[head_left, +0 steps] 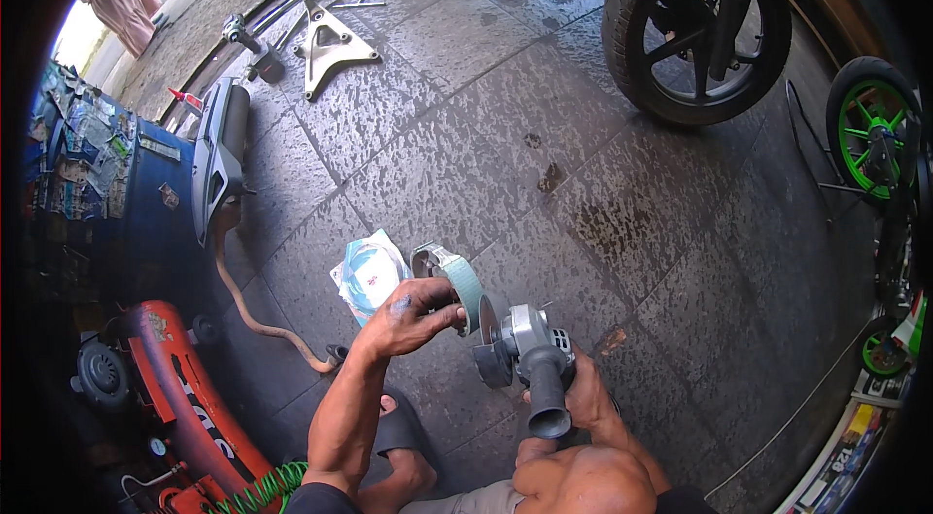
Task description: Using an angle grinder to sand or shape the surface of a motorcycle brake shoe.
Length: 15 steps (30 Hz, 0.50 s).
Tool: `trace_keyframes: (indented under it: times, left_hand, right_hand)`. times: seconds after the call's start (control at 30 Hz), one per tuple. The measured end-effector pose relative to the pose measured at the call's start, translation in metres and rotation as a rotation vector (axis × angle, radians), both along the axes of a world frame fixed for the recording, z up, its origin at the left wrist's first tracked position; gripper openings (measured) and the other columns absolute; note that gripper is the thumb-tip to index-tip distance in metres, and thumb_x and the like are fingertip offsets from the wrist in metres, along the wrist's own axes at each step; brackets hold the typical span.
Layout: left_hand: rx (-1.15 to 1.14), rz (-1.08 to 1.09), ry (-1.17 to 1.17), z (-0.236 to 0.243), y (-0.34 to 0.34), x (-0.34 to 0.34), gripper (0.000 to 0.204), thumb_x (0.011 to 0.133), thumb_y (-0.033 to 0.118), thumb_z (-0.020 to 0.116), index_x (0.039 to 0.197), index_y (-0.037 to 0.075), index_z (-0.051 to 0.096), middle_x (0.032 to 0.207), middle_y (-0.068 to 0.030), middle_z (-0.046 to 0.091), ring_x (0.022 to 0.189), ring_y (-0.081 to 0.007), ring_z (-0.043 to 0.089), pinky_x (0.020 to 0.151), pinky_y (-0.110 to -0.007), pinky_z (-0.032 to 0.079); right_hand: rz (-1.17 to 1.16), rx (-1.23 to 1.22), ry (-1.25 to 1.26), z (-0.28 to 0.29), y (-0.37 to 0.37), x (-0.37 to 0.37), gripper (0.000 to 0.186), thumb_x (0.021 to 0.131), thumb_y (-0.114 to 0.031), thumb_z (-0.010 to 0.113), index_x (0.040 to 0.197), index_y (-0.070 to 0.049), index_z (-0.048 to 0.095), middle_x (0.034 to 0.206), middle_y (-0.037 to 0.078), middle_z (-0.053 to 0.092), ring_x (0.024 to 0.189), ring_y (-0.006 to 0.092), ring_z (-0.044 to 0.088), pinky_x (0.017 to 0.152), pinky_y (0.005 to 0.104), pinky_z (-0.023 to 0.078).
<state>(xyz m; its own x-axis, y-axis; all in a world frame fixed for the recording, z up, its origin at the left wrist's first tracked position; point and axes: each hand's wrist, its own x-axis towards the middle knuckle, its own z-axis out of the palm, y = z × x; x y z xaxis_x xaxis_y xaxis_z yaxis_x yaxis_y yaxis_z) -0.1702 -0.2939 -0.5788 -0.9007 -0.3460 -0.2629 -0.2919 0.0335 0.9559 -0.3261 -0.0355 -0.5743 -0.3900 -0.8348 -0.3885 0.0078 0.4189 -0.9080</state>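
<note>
Left hand grips band; right hand grips grinder, disc beside band. Apparent step: grinding. Next move calls for steady contact.

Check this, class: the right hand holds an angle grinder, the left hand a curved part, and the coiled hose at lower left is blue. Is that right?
Not quite: the head view shows the coiled hose is green, not blue. The right hand does hold the angle grinder, and the left hand the curved part.
</note>
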Motion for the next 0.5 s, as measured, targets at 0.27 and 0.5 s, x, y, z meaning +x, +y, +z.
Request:
trace_keyframes:
  times: [0.27,0.5]
  left_hand:
    - [-0.021,-0.012,-0.017,-0.0018,-0.0001,-0.0002,0.021,0.094,0.017,0.067,0.098,-0.004,0.068,0.083,-0.011,0.069,0.079,-0.0186,0.068,0.07,-0.035,0.054]
    - [-0.032,-0.027,-0.023,0.0064,0.0003,-0.006,0.022,0.094,0.018,0.068,0.098,-0.004,0.068,0.083,-0.011,0.069,0.078,-0.0193,0.068,0.07,-0.035,0.053]
  right_hand:
    - [0.011,-0.003,0.02,-0.0043,0.0018,-0.0003,0.07,0.064,-0.018,0.092,0.123,0.0,0.059,0.105,0.012,0.07,0.096,0.0197,0.067,0.089,0.0364,0.053]
    - [0.002,-0.01,0.012,-0.0103,0.0039,-0.0014,0.068,0.065,-0.018,0.092,0.122,0.001,0.059,0.103,0.011,0.07,0.096,0.0196,0.066,0.089,0.0361,0.053]
